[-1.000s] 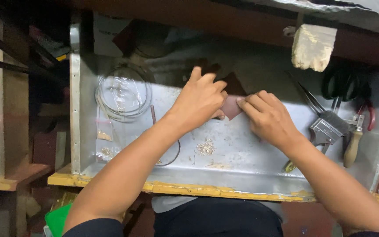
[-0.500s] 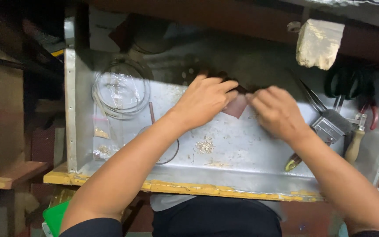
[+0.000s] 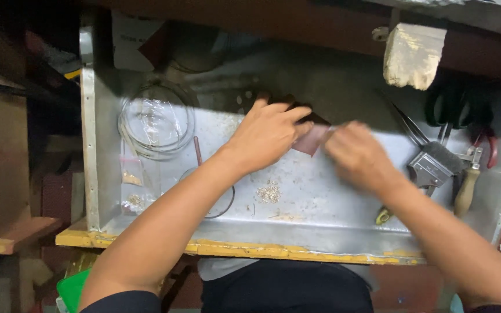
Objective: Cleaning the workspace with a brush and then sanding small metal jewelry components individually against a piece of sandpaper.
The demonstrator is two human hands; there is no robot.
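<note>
While both hands work over the metal tabletop (image 3: 320, 203), a small brown piece (image 3: 311, 139) sits between them, w/ a darker brown piece (image 3: 302, 110) just behind it. Taking the brown piece as landmark: the left hand (image 3: 265, 136) lies on its left edge, palm down, fingers (image 3: 294, 116) stretched flat & together, tips pressing on the dark piece and touching the brown one. It's pressing, not wrapping round anything. The right hand (image 3: 358, 153) is just right of the brown piece, blurred; its fingertips seem to meet the piece's right corner, but can't tell how far the fingers are curled or whether they pinch it.

Well left of the brown piece there's a clear round container (image 3: 156, 119) w/ crinkled plastic inside, and below that, by the tabletop's left wall, a couple of small clear bags (image 3: 130, 177). A thin wire loop (image 3: 221, 203) lies down-left of the piece, partly under the left forearm. Straight below the piece, a little heap of pale shavings (image 3: 269, 193). Well to the right: a metal brush-like tool (image 3: 433, 165), a wooden-handled tool (image 3: 466, 191), red-handled pliers (image 3: 488, 148) and dark scissors (image 3: 447, 107) near the right wall. Up-right of the piece, a pale cloth-like block (image 3: 413, 55) hangs from the shelf edge. The tabletop's near edge is a yellow painted strip (image 3: 233, 249).
</note>
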